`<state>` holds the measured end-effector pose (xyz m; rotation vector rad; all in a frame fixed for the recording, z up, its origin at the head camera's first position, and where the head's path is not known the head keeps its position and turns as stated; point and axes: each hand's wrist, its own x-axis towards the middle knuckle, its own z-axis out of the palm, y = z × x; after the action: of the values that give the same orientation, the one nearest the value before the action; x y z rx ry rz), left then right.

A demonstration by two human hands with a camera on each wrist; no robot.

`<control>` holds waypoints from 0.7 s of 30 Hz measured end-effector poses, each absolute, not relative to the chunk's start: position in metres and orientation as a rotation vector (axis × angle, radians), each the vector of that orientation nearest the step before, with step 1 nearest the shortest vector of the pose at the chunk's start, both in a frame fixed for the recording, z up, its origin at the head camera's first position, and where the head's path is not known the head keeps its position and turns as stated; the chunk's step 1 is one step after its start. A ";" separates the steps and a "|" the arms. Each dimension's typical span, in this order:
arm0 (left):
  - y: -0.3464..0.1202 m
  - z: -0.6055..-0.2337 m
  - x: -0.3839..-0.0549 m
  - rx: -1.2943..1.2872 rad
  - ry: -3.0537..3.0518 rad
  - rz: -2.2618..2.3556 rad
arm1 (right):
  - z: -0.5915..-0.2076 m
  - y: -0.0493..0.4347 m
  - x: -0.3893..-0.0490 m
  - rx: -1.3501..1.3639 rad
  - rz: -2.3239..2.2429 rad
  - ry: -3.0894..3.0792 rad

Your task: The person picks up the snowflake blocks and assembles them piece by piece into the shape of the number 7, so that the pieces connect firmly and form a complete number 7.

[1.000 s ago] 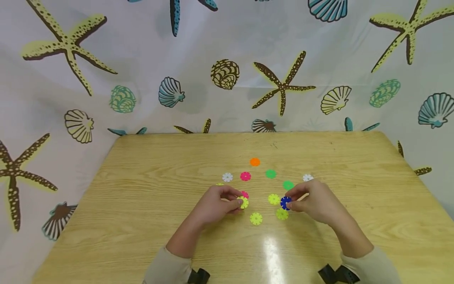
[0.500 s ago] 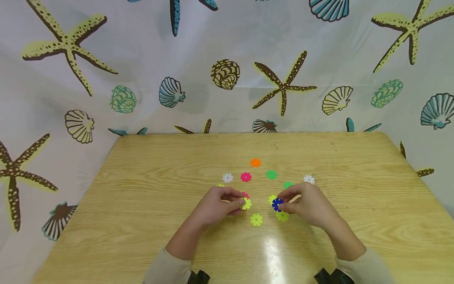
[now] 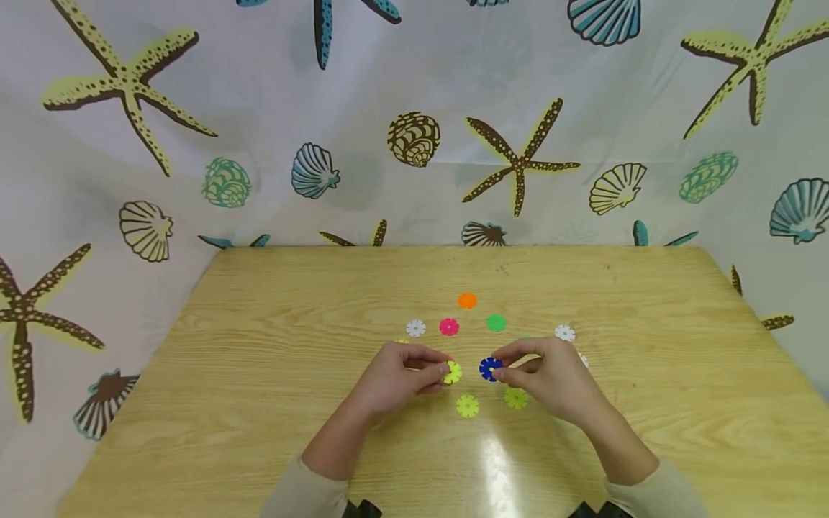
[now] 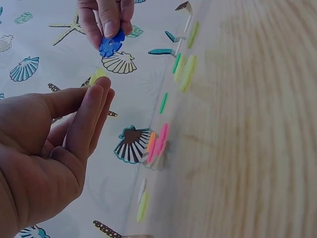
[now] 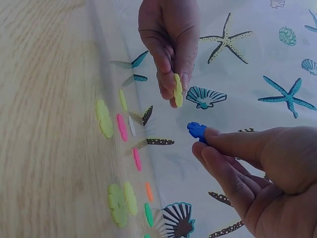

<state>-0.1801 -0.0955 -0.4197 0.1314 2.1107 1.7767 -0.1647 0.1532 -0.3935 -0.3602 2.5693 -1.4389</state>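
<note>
Between thumb and fingers, my left hand (image 3: 403, 380) pinches a yellow notched plastic disc (image 3: 453, 372). My right hand (image 3: 550, 374) pinches a blue notched disc (image 3: 490, 369) by its right edge. Both discs are held above the table, a small gap apart, facing each other across the middle. In the right wrist view the yellow disc (image 5: 178, 90) is seen nearly edge-on, above and left of the blue disc (image 5: 197, 131). The left wrist view shows the blue disc (image 4: 111, 44) in the right fingers, while the left fingers mostly hide the yellow one.
Several more notched discs lie flat on the wooden table (image 3: 291, 302): an orange disc (image 3: 467, 301), a pink disc (image 3: 449, 326), a green disc (image 3: 496, 323), white discs (image 3: 416, 328) and yellow discs (image 3: 468, 406). A shell-and-starfish cloth (image 3: 363, 180) hangs behind the table.
My right hand has moved left with the blue disc, closing much of the distance to the yellow disc. My left hand has shifted slightly right, still pinching the yellow disc.
</note>
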 end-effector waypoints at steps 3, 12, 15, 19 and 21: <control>-0.095 -0.418 -0.179 0.145 2.097 1.775 | -0.393 0.151 -0.163 -0.383 -1.473 2.552; -0.094 -0.415 -0.176 0.181 2.042 1.776 | -0.395 0.144 -0.160 -0.463 -1.522 2.521; -0.094 -0.414 -0.177 0.193 2.014 1.784 | -0.395 0.143 -0.161 -0.512 -1.531 2.536; -0.095 -0.414 -0.177 0.201 1.969 1.808 | -0.394 0.142 -0.161 -0.551 -1.536 2.538; -0.095 -0.414 -0.177 0.198 1.938 1.825 | -0.395 0.142 -0.160 -0.556 -1.542 2.518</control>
<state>-0.1766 -0.0950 -0.4142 0.1976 1.9383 1.8254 -0.1603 0.1421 -0.3945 -0.5561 2.5180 -1.5416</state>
